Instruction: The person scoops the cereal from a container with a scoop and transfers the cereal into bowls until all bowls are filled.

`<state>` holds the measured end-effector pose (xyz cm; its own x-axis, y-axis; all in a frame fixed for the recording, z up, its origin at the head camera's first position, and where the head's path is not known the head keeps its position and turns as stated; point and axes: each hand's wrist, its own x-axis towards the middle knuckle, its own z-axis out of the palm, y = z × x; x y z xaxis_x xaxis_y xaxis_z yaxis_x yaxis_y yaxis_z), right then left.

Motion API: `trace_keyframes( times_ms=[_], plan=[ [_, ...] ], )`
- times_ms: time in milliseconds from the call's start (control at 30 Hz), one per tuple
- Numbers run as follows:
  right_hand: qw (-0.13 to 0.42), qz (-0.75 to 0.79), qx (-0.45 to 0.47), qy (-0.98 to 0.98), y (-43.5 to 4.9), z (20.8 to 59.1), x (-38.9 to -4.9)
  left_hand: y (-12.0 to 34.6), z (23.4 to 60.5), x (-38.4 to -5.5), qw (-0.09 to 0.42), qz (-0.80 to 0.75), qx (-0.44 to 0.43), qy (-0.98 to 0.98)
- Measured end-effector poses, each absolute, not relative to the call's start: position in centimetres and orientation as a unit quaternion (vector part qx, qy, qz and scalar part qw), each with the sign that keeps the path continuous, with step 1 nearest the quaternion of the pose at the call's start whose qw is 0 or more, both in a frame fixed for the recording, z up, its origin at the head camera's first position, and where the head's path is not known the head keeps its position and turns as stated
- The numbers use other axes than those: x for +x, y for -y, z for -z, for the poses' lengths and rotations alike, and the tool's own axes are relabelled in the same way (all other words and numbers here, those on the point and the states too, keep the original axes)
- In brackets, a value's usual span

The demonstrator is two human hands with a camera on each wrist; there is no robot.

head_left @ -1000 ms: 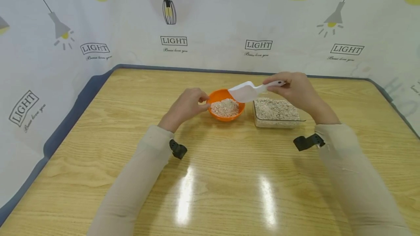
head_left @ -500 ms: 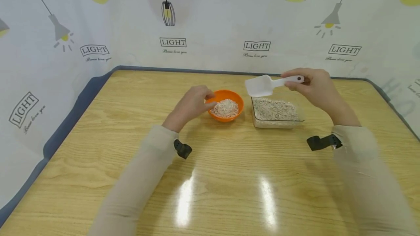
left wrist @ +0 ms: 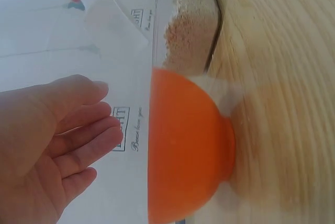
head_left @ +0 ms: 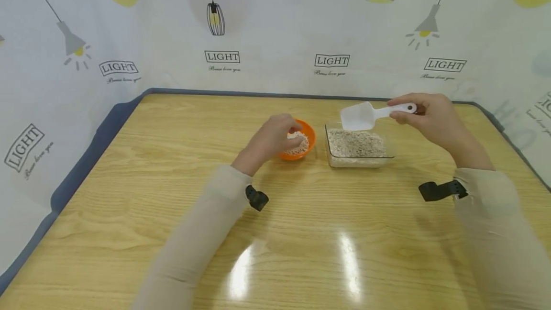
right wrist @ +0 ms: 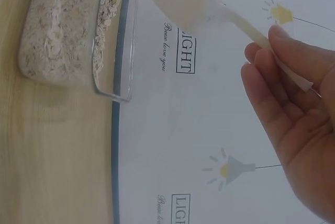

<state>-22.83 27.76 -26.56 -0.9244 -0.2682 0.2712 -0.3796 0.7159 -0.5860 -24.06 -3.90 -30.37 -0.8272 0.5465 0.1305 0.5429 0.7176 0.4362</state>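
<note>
Presently, the right hand (head_left: 435,117) pinches a white scoop (head_left: 358,117) by its handle; the blade extends to that hand's left, raised near the far rim of a glass container (head_left: 360,162) of flakes (head_left: 356,144), toward the desk's (head_left: 301,219) far edge. The left hand (head_left: 270,138), fingers loosely bent and free, hovers apart from an orange bowl (left wrist: 183,150) left of the container.

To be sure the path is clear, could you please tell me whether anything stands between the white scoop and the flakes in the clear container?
Nothing visible does: the right hand holds the white scoop above the clear container, whose open top shows the flakes.
</note>
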Motion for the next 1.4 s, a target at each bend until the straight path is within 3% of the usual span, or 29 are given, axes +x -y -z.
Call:
trace_keyframes(
  times_ms=[667, 1400],
  plan=[
    [0.019, -0.315, 0.134, 0.939, -30.1, 26.9, -23.2, -0.6, 31.7, -24.2, 0.033, -0.24, 0.345, -0.907],
    [-0.082, -0.21, 0.166, 0.96, -29.7, 24.3, -24.0, -1.9, 32.2, -24.3, 0.052, -0.237, 0.335, -0.91]
  ],
)
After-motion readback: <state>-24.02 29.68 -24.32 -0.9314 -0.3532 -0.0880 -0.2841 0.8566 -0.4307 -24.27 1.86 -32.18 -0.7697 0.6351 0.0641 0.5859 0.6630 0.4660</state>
